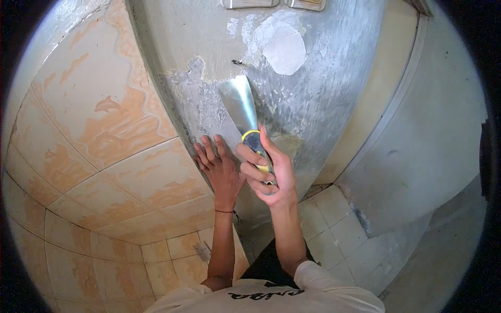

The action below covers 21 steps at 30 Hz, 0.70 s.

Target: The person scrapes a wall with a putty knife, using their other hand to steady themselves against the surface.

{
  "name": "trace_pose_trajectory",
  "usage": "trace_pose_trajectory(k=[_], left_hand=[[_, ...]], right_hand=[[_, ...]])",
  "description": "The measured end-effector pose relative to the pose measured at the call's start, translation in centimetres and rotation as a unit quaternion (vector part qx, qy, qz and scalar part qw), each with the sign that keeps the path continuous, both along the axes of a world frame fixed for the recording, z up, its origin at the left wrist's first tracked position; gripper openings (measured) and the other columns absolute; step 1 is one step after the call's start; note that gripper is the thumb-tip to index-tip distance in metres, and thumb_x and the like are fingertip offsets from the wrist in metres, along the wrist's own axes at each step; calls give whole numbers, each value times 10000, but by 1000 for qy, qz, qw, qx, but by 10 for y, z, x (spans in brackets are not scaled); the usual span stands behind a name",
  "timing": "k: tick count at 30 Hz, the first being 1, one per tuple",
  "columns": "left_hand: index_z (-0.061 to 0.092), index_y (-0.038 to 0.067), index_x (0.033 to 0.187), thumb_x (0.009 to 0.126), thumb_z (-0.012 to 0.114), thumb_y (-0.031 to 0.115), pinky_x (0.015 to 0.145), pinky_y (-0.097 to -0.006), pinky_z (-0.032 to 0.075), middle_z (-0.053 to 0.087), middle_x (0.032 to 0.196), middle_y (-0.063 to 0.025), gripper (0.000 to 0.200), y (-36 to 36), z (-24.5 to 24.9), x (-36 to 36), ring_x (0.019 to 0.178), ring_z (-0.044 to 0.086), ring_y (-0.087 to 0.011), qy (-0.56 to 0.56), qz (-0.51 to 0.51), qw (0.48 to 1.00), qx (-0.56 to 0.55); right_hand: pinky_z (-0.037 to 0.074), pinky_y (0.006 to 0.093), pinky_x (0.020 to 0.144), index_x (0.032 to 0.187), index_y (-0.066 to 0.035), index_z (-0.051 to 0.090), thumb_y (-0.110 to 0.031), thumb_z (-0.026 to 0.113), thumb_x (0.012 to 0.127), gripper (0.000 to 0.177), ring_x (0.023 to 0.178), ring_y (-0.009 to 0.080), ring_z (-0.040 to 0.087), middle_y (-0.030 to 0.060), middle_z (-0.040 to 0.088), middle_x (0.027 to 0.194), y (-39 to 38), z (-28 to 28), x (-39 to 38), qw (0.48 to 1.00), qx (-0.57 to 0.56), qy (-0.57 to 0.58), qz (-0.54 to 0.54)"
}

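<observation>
A grey wall, its surface worn and flaked in patches, is viewed through a round wide-angle field. At 9 o'clock it is bordered by cream wall tiles printed in orange with dolphins; at 5 o'clock pale floor tiles are seen. At 12 o'clock two plates are cut off by the upper edge of the view. A rounded white patch is noted on the grey wall toward 1 o'clock.

A scraper is located at 12 o'clock, just above centre, its blade directed to between 11 and 12. Its handle is grasped by the right hand, with the fingers curled around it and the thumb extended along it. Whether the blade edge is pressed on the wall cannot be told.

The left hand, at 8 o'clock, is laid on the grey wall near the tiled border; its fingers are extended, released, with nothing grasped. A thin dark bracelet is worn at that wrist
</observation>
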<state>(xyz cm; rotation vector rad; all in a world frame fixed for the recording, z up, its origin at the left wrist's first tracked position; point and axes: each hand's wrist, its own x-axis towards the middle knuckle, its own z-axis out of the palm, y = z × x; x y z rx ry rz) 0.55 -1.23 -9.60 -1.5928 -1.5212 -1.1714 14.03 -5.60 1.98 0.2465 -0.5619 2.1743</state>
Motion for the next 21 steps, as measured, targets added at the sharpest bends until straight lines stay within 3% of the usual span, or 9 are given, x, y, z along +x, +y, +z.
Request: trace_pose_trajectory(k=[4, 6, 18, 20, 21], left_hand=[[193, 27, 1585, 822, 650, 598, 1169, -620, 168, 104, 1641, -222, 1057, 0, 2, -1, 1504, 69, -473, 3, -1, 1000, 0], [193, 27, 1586, 821, 649, 597, 1170, -619, 166, 103, 1642, -221, 1057, 0, 1, -2, 1504, 70, -474, 2, -6, 1000, 5], [194, 35, 1585, 831, 663, 529, 1159, -638, 177, 98, 1644, -219, 1016, -2, 2, 1, 1503, 80, -475, -3, 2, 1000, 0], [217, 77, 1586, 958, 595, 423, 1201, -559, 171, 144, 1643, -193, 811, -7, 6, 2, 1510, 119, -443, -13, -3, 1000, -7], [217, 77, 1586, 958, 595, 423, 1201, -559, 171, 144, 1643, -193, 811, -7, 6, 1, 1510, 119, -443, -11, -3, 1000, -7]], right_hand=[[194, 150, 253, 1238, -289, 502, -402, 403, 1086, 214, 444, 38, 270, -32, 322, 716, -3, 0, 1, 1000, 2, 1, 3], [216, 165, 244, 1408, -222, 449, -364, 326, 1106, 356, 445, 49, 274, 9, 346, 747, -4, -8, 0, 998, -31, 60, 19], [204, 165, 249, 1343, -215, 479, -362, 339, 1105, 313, 452, 48, 277, 2, 338, 741, 3, 8, -7, 998, -24, 56, 19], [204, 166, 248, 1355, -221, 472, -362, 338, 1105, 317, 451, 49, 275, 3, 338, 742, -1, 3, -5, 998, -24, 53, 15], [204, 167, 247, 1366, -226, 465, -362, 337, 1105, 321, 449, 50, 272, 4, 339, 743, -3, 1, -4, 999, -21, 48, 8]])
